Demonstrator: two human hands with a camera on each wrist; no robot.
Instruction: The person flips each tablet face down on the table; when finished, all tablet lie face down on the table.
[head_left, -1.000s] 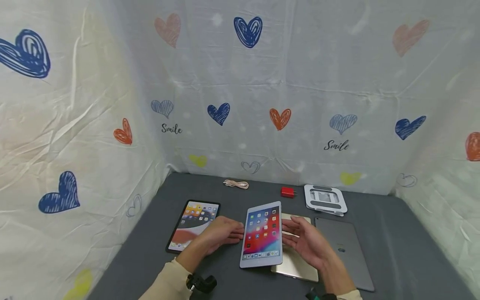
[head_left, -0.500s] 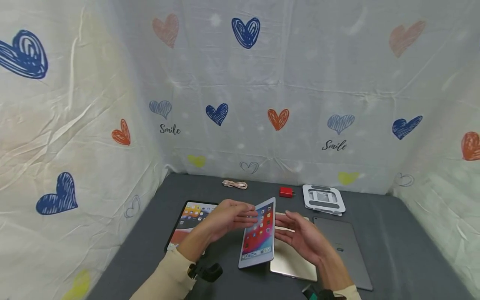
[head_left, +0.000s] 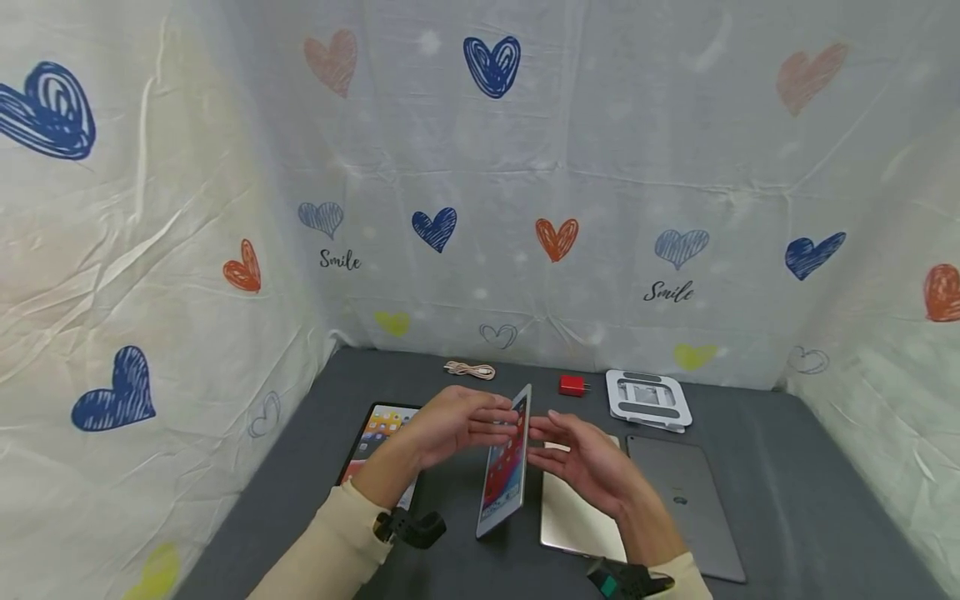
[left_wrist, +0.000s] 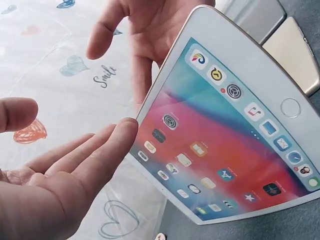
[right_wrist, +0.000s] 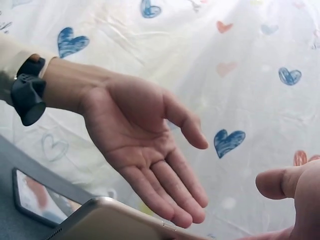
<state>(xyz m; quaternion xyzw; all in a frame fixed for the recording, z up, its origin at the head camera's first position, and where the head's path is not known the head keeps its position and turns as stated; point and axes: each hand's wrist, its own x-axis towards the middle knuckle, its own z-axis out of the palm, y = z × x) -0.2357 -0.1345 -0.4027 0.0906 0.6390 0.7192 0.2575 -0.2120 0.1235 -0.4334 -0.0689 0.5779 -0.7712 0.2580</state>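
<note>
In the head view we see the white tablet held steeply on edge between the two hands, its screen turned toward the left hand and its back toward the right hand. From the left hand it lies at four o'clock; from the right, at nine. We find both hands with straight, extended fingers and thumbs apart, neither curled round anything. The left fingertips meet the tablet's edge in the left wrist view; the right fingertips come up to its back, though we cannot tell how firmly they press.

Taking the white tablet as our centre, we see the gold tablet at four o'clock, the grey tablet at three and the black-bordered tablet, partly behind the left arm, at nine. Farther off lie the coiled cable at eleven, the red charger near one and the folded stand at two.
</note>
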